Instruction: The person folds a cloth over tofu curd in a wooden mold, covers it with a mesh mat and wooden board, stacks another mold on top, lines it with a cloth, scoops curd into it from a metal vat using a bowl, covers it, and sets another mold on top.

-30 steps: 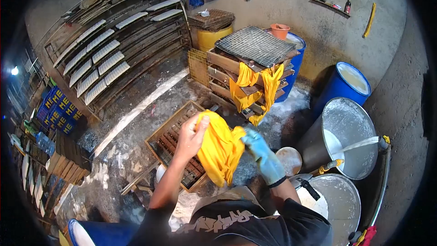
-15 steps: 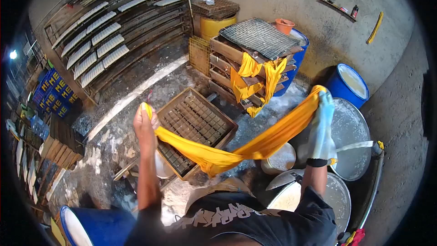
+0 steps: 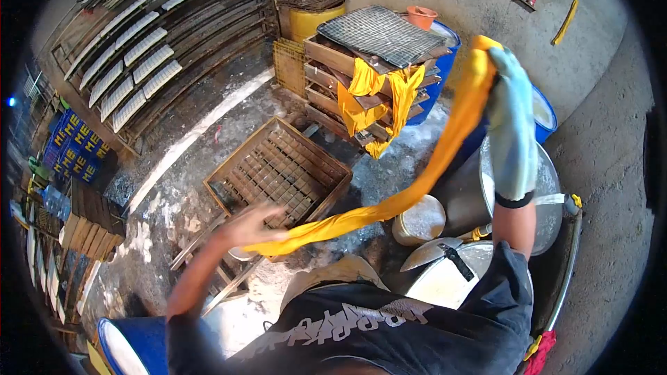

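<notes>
A long yellow cloth (image 3: 389, 207) hangs in a curve across the space in front of me. My right hand (image 3: 513, 118), in a pale blue-white glove, is raised high and closed around its upper end. The other end of the cloth reaches to my bare left hand (image 3: 251, 229), low on the left. That hand is slightly blurred; its fingers look stretched and apart, with the cloth's end just under them. Beyond it lies a wooden frame with a gridded bottom (image 3: 278, 180).
A stack of wooden frames (image 3: 330, 73) topped by a dark mesh holds more yellow cloths. Blue barrels (image 3: 445, 73), a white bucket (image 3: 419, 221) and large metal vats (image 3: 549, 167) stand around the right. A rack with white trays (image 3: 149, 62) fills the back left.
My right hand has risen with its end of the cloth. My left hand has dropped and its fingers have spread from a closed grip. The view has shifted slightly.
</notes>
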A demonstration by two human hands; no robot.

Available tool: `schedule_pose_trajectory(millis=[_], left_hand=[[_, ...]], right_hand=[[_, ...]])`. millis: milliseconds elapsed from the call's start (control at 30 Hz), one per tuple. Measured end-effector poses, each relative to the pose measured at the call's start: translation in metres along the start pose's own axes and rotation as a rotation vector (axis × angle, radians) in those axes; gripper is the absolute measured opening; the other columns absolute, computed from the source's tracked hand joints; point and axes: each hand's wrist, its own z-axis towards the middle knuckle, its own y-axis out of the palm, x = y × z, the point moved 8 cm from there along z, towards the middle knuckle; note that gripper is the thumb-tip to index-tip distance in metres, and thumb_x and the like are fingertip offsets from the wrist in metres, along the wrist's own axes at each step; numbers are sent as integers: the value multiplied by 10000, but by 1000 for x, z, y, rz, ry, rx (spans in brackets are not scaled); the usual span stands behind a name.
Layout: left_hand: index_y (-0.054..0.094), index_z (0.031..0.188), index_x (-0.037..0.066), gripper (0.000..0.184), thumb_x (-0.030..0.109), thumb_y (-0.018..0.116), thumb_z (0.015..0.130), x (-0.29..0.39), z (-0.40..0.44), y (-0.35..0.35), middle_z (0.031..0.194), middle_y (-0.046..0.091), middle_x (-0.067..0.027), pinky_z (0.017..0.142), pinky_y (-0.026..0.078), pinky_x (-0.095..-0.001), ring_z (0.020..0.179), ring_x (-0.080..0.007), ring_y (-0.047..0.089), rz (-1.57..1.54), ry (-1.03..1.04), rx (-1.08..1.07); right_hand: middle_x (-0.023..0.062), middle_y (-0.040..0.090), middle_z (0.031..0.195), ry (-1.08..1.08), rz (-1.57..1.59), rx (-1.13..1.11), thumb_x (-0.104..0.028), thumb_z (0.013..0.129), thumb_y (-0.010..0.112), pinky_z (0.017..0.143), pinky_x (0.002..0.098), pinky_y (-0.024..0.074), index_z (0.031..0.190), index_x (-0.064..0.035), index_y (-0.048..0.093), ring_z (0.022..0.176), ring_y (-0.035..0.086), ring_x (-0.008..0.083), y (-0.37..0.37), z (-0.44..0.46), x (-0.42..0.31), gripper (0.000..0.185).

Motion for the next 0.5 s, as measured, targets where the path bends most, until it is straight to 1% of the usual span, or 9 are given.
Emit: schedule_pose_trajectory(millis=[33,67,133,200,233,300,400,467,500], left_hand=[[319,1487,42,981,614,699,786,51,32,-16,1475,381,-251,1137,317,-431,1364,-361,391,-131,29,19],[223,1518,42,1056,569,746,767,97,58,-36,1494,348,-268,1168,253,-446,1401,-360,337,-430,174,207],[128,1527,13,1162,492,819,725,177,85,-76,1489,337,-293,1162,266,-414,1398,-342,348,-417,186,392],[357,1424,0,768,267,755,824,202,113,-106,1311,538,-256,1035,412,-401,1238,-357,522,-367,349,689],[437,1346,-11,603,202,711,853,205,130,-115,1234,593,-213,980,442,-386,1152,-318,569,-534,349,650],[589,1177,-27,283,59,609,908,206,142,-126,1043,686,-85,872,485,-316,968,-169,624,-683,409,612],[603,1151,-28,256,114,580,939,210,139,-131,984,658,-58,854,480,-301,905,-107,588,-601,406,508],[604,1158,-27,262,121,571,944,213,144,-131,990,663,-72,863,478,-303,908,-119,596,-511,409,447],[605,1166,-27,269,129,562,950,218,150,-132,996,668,-87,871,477,-305,911,-132,605,-420,424,385]], right_hand=[[58,649,920,4,40,-62,-207,938,548,691,299,513,1109,-49,630,770,628,165,35,-13,-2,247],[56,648,914,6,80,-124,-211,934,550,679,298,511,1106,-53,633,767,627,163,67,-26,-4,249],[44,646,917,-65,-99,-248,-218,919,578,677,281,505,1110,-52,634,777,619,143,113,-45,0,259],[38,650,948,95,-171,-338,-217,903,607,692,257,498,1125,-46,633,800,614,122,146,-72,8,282],[36,657,1017,-62,93,-437,-192,879,641,743,237,488,1156,-36,629,859,608,110,161,-76,1,318],[50,660,1025,-95,77,-428,-190,865,650,795,264,489,1162,-24,623,904,610,124,142,-74,-5,341],[76,622,1160,-259,88,-394,-169,830,677,969,322,452,1318,-20,519,1070,588,163,117,-58,25,534],[79,546,1298,-278,436,-445,-141,800,697,1051,338,387,1443,-52,385,1199,522,190,114,-65,53,720],[62,498,1358,-43,424,-526,-163,769,761,1083,336,345,1495,-77,311,1272,458,189,119,-81,76,859]])
